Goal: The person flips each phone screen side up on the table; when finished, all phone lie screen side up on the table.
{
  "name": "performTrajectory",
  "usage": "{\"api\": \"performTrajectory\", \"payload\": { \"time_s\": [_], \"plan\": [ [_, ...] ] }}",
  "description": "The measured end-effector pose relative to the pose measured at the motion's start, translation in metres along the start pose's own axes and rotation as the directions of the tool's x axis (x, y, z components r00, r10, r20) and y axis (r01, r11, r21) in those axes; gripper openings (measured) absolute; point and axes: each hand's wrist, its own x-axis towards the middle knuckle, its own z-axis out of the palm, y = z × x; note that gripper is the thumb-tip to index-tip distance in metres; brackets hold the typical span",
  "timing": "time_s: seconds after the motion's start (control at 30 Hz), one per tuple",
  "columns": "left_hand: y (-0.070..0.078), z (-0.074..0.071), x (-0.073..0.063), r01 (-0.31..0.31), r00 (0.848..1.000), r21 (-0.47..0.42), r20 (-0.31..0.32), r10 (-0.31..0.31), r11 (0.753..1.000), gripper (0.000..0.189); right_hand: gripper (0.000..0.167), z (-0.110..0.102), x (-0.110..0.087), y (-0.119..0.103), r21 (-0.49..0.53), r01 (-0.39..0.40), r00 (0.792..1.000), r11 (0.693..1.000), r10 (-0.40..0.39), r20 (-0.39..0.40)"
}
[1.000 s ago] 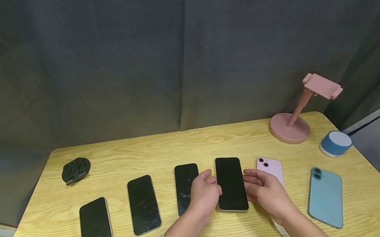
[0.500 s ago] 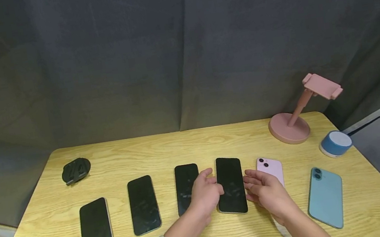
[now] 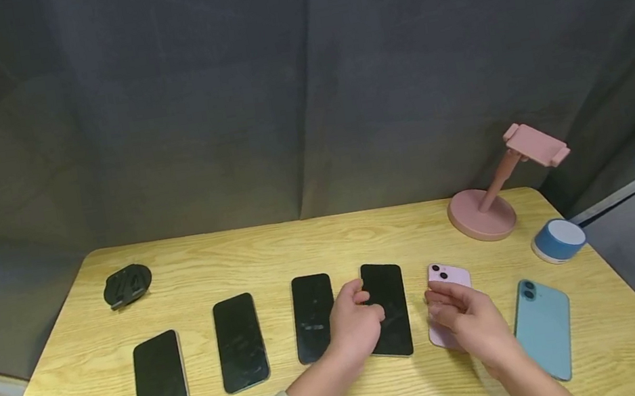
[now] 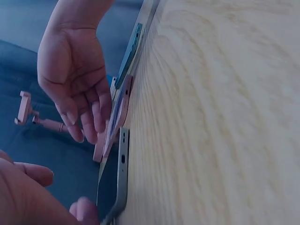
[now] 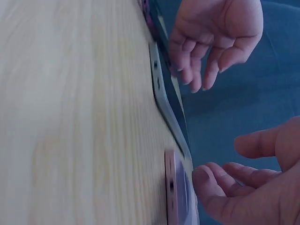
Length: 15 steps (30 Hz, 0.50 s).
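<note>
Two hands work side by side: my left hand (image 3: 356,322) hangs with fingers loosely bent over the black phone (image 3: 388,307), gripping nothing, while my right hand (image 3: 468,319), relaxed and open, fingertips the pink phone (image 3: 441,275) lying flat on the table (image 3: 361,239), between that black phone and the blue phone (image 3: 543,328). I judge light, even contact along the pink phone's edges best. Only the left wrist view shows my fingertips (image 4: 96,124) at the pink phone's rim.

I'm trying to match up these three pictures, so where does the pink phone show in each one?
Head: pink phone right of centre, under the right hand.
Left wrist: edge-on, mid-left, by the right hand's fingers.
Right wrist: bottom centre.
Shared landmark: the black phone next to it.
</note>
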Motion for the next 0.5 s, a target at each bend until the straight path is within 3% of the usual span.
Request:
{"api": "performTrajectory", "payload": {
  "time_s": [0.27, 0.5],
  "plan": [
    [0.004, 0.031, 0.007, -0.021, 0.989, 0.004, 0.147, 0.020, 1.000, 0.043, 0.053, -0.039, -0.003, 0.018, -0.130, -0.041, 0.996, 0.991, 0.031, -0.081],
    [0.006, 0.059, 0.016, 0.036, 0.988, 0.005, 0.150, -0.037, 0.999, 0.044, 0.057, -0.058, -0.001, 0.025, -0.200, -0.094, 0.995, 0.975, 0.085, -0.057]
  ]
}}
